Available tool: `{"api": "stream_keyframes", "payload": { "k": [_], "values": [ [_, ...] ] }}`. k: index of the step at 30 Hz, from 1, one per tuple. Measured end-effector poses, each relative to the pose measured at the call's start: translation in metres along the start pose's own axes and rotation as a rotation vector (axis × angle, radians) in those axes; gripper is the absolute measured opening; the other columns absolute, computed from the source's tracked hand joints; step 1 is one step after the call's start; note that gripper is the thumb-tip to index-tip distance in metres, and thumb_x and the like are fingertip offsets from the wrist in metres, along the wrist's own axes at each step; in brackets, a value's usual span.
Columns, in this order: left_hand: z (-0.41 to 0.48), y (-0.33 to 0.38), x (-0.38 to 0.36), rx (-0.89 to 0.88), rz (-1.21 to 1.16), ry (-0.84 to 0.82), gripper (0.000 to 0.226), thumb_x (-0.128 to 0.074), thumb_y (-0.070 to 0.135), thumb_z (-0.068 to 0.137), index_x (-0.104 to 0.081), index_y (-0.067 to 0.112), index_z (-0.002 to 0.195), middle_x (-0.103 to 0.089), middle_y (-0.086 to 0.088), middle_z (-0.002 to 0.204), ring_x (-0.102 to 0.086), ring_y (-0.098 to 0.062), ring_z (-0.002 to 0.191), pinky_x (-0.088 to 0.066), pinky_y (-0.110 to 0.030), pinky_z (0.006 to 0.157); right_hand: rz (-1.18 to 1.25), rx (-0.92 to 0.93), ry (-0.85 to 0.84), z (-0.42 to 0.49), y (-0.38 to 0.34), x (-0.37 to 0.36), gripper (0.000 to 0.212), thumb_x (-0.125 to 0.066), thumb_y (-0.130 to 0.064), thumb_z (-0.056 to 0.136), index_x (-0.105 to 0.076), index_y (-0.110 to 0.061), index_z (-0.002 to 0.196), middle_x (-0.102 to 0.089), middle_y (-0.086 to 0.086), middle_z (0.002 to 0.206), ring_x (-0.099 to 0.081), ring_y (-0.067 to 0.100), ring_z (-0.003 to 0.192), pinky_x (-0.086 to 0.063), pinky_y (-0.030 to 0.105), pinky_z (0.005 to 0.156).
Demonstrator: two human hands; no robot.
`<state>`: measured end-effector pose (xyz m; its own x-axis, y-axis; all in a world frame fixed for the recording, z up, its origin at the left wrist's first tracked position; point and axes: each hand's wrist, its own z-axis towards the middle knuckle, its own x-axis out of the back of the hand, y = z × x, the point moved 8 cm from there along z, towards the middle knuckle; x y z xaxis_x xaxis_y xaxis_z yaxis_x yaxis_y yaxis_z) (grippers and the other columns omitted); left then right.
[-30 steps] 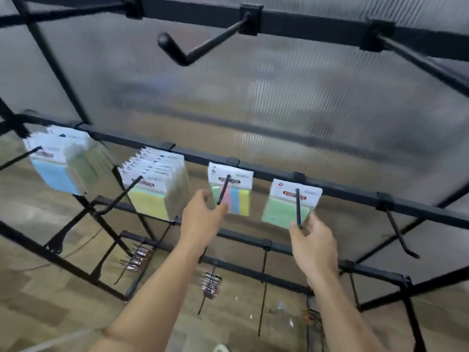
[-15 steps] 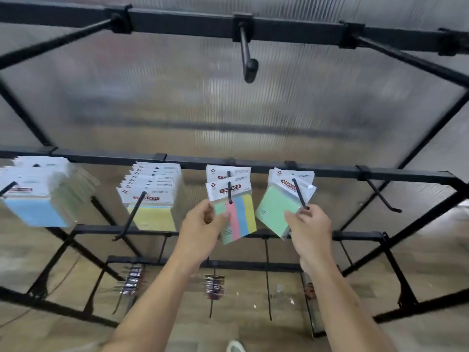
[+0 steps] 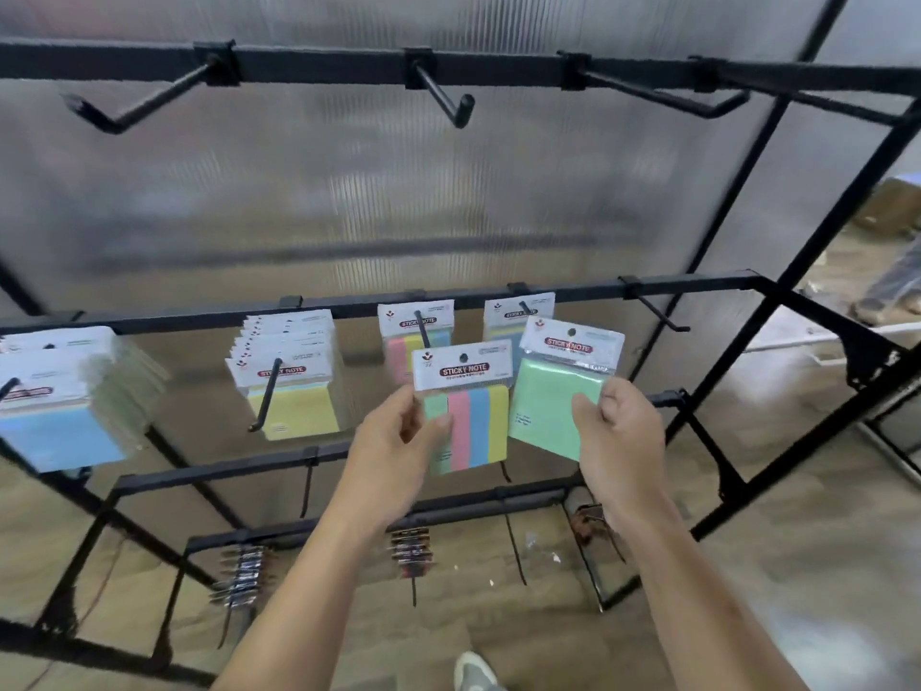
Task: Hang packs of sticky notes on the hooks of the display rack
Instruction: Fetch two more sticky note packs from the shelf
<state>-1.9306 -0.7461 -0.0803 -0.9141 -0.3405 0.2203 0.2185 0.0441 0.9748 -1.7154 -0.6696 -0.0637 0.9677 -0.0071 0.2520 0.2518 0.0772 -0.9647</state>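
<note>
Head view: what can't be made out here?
Head view only:
- Too small: print on the striped pack in the left hand.
- Mostly covered by the green pack in the right hand: the hung pack behind it.
- Cut off by the left edge: the blue packs.
- Blurred, unidentifiable: the dangling items at the bottom.

Ribbed translucent wall panel, wood-look floor

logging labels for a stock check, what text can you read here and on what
"STICKY NOTE": striped pack in the left hand.
"STICKY NOTE": green pack in the right hand.
"STICKY NOTE": front yellow pack, hung.
Blurred: blue packs' label, all small print.
</note>
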Motion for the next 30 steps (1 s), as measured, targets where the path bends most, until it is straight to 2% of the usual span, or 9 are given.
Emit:
{"api": "stream_keyframes", "payload": {
  "k": [2,4,8,14,16,20,24,28,30],
  "values": [
    [-0.003,0.004,-0.009,-0.017,0.005,-0.034,0.008,-0.058,0.023,0.095,-0.063,0.021,0.101,-0.066,-0.016,0.105,-0.061,-0.032,0.089,-0.052,-0.047,0.081,-0.005,-0.009,0.024,-0.007,0.005,0.013,0.013,-0.05,-0.01,0.097,-0.058,-0.02,0.093,-0.071,-0.004,0.093,-0.068,0.013,0.09,-0.056,0.034,0.073],
    [-0.004,0.004,-0.019,-0.007,-0.027,-0.054,0.005,-0.058,0.022,0.096,-0.063,0.022,0.098,-0.066,-0.017,0.105,-0.06,-0.027,0.083,-0.051,-0.046,0.077,0.021,-0.04,0.038,-0.015,0.012,0.027,0.015,-0.05,-0.009,0.097,-0.058,-0.021,0.096,-0.071,-0.006,0.096,-0.068,0.01,0.092,-0.055,0.028,0.072],
    [-0.006,0.002,-0.048,0.061,-0.137,-0.092,0.02,-0.054,0.011,0.099,-0.065,0.028,0.101,-0.075,0.011,0.099,-0.07,-0.009,0.094,-0.053,-0.033,0.082,0.064,-0.082,0.096,-0.029,0.024,0.063,0.016,-0.048,-0.004,0.097,-0.059,-0.014,0.098,-0.07,-0.011,0.092,-0.066,-0.004,0.081,-0.045,0.009,0.055],
    [0.003,0.012,-0.129,0.089,-0.093,-0.242,0.017,-0.053,0.011,0.099,-0.065,0.022,0.102,-0.074,0.0,0.102,-0.068,-0.025,0.1,-0.051,-0.046,0.092,0.148,-0.16,0.26,-0.036,0.057,0.14,0.021,-0.05,-0.003,0.096,-0.059,-0.022,0.095,-0.07,-0.008,0.092,-0.066,0.002,0.078,-0.047,0.012,0.054],
    [0.005,0.015,-0.167,0.081,-0.074,-0.311,0.013,-0.053,0.011,0.099,-0.065,0.017,0.101,-0.073,-0.004,0.1,-0.067,-0.028,0.096,-0.052,-0.042,0.09,0.191,-0.191,0.314,-0.035,0.072,0.169,0.023,-0.05,-0.003,0.096,-0.061,-0.023,0.097,-0.072,-0.011,0.088,-0.067,0.005,0.079,-0.048,0.014,0.056],
    [0.004,0.025,-0.258,0.058,0.009,-0.476,0.007,-0.056,0.016,0.097,-0.063,0.017,0.096,-0.071,0.002,0.082,-0.064,-0.007,0.075,-0.053,-0.029,0.071,0.219,-0.254,0.429,-0.033,0.107,0.236,0.024,-0.052,-0.006,0.095,-0.064,-0.027,0.1,-0.073,-0.014,0.084,-0.069,0.006,0.082,-0.052,0.025,0.065],
    [0.0,0.037,-0.366,0.099,0.038,-0.609,0.013,-0.059,0.031,0.084,-0.063,0.026,0.096,-0.066,-0.022,0.107,-0.065,-0.038,0.094,-0.052,-0.053,0.086,0.202,-0.274,0.529,-0.02,0.139,0.321,0.021,-0.053,-0.007,0.095,-0.062,-0.025,0.1,-0.073,-0.017,0.079,-0.069,0.001,0.076,-0.049,0.014,0.055],
    [0.003,0.056,-0.473,0.176,-0.027,-0.638,0.013,-0.059,0.009,0.095,-0.063,0.019,0.102,-0.074,0.0,0.1,-0.071,-0.017,0.091,-0.056,-0.038,0.083,0.169,-0.281,0.599,0.006,0.164,0.414,0.023,-0.053,-0.007,0.094,-0.064,-0.027,0.093,-0.071,-0.021,0.072,-0.065,-0.008,0.063,-0.043,0.01,0.046],
    [0.006,0.068,-0.52,0.199,-0.05,-0.638,0.013,-0.059,0.006,0.094,-0.062,0.016,0.102,-0.075,0.006,0.097,-0.072,-0.014,0.09,-0.057,-0.04,0.086,0.153,-0.292,0.608,0.02,0.175,0.456,0.024,-0.053,-0.005,0.095,-0.064,-0.026,0.091,-0.071,-0.021,0.07,-0.065,-0.005,0.062,-0.045,0.012,0.047]
  ]
}}
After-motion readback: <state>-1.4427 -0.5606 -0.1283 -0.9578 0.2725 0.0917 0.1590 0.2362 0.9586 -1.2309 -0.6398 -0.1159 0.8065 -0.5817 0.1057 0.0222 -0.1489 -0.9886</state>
